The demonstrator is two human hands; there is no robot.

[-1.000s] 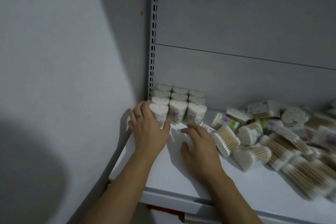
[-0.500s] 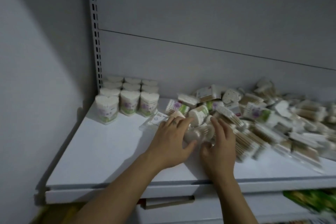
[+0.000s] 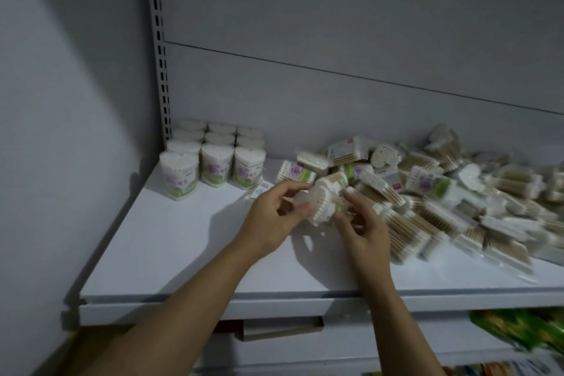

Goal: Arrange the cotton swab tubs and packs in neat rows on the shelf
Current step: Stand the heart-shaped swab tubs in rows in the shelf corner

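We held one swab tub (image 3: 320, 206) between our left hand (image 3: 271, 223) and right hand (image 3: 363, 232) just above the white shelf (image 3: 183, 247); upright tubs (image 3: 213, 162) stood in rows back left, loose packs (image 3: 442, 201) heaped right.

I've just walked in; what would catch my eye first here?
The left hand and right hand together hold one tub of cotton swabs above the white shelf. Right of them sprawls a jumbled heap of swab packs; in the back left corner stands a neat block of upright tubs in rows.

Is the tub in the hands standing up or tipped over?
Tipped. The tub lies sideways between the left hand and right hand, its sticks pointing across, not up.
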